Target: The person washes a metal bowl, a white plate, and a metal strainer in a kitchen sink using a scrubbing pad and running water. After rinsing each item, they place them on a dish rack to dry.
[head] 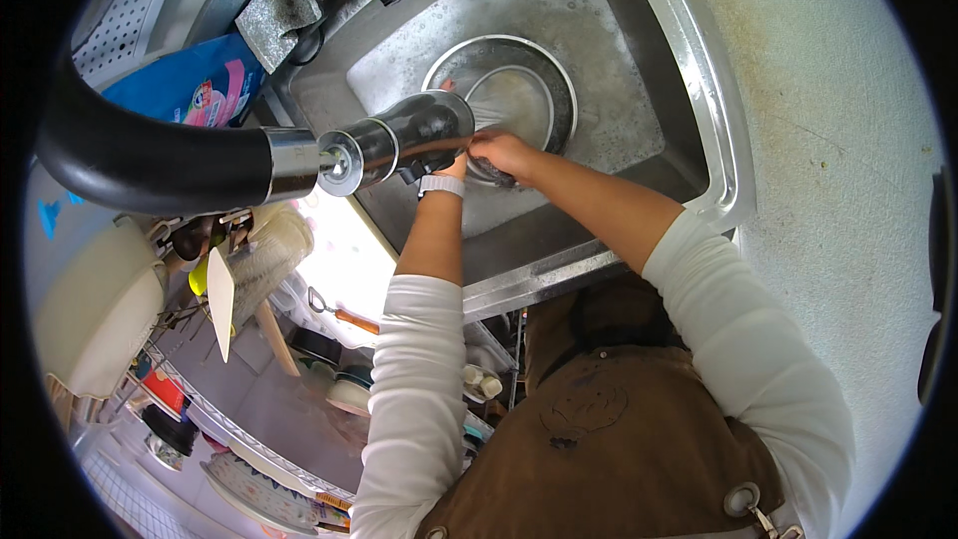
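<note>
A round metal pan or bowl (565,93) with a shiny rim lies in the stainless steel sink (644,45), in soapy water. Water sprays into it from the black faucet head (430,127). My left hand (449,165), with a watch on its wrist, is mostly hidden under the faucet head; a fingertip shows at the pan's left rim. Near the pan's lower left rim my right hand (501,153) is curled, with a dark, textured scrubber-like thing (494,171) just beneath it. Whether the fingers grip this thing or the pan is not plain.
The faucet's thick black neck (172,142) crosses the left side. Behind it stand a blue detergent pouch (202,82) and a silvery crumpled sheet (281,11). A container of utensils (269,247) and a bottle opener with a wooden handle (355,320) are at the lower left.
</note>
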Motion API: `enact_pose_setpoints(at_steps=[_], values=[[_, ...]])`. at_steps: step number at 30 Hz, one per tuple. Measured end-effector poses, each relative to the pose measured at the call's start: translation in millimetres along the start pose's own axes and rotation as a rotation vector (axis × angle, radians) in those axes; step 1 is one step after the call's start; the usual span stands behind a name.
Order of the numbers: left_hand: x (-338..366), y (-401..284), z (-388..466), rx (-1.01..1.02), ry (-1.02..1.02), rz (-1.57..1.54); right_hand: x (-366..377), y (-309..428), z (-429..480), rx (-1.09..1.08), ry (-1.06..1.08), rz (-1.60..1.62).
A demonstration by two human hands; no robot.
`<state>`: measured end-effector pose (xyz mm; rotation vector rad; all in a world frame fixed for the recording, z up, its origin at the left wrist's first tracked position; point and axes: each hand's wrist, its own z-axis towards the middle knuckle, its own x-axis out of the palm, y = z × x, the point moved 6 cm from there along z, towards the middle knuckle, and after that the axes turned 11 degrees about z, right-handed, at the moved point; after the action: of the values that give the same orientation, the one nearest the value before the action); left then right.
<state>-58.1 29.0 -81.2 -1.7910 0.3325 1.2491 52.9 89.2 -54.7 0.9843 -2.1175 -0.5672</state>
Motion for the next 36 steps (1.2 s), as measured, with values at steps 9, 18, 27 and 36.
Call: enact_pose_setpoints(at_steps=[9,18,27,36], values=[[-20,-25,20,-0.06,0.039,0.016,-38,22,-19,-0.371,-0.132,-1.418],[-33,-32,20,-0.131,0.05,-0.228,-5,2,-6,-0.123,0.206,-0.157],[-28,-45,22,-0.143,0.031,-0.185,-28,7,-26,-0.759,-0.044,-1.36],[-23,-35,-3,-0.168,0.096,-0.439,-50,20,-24,-0.315,0.131,-1.228]])
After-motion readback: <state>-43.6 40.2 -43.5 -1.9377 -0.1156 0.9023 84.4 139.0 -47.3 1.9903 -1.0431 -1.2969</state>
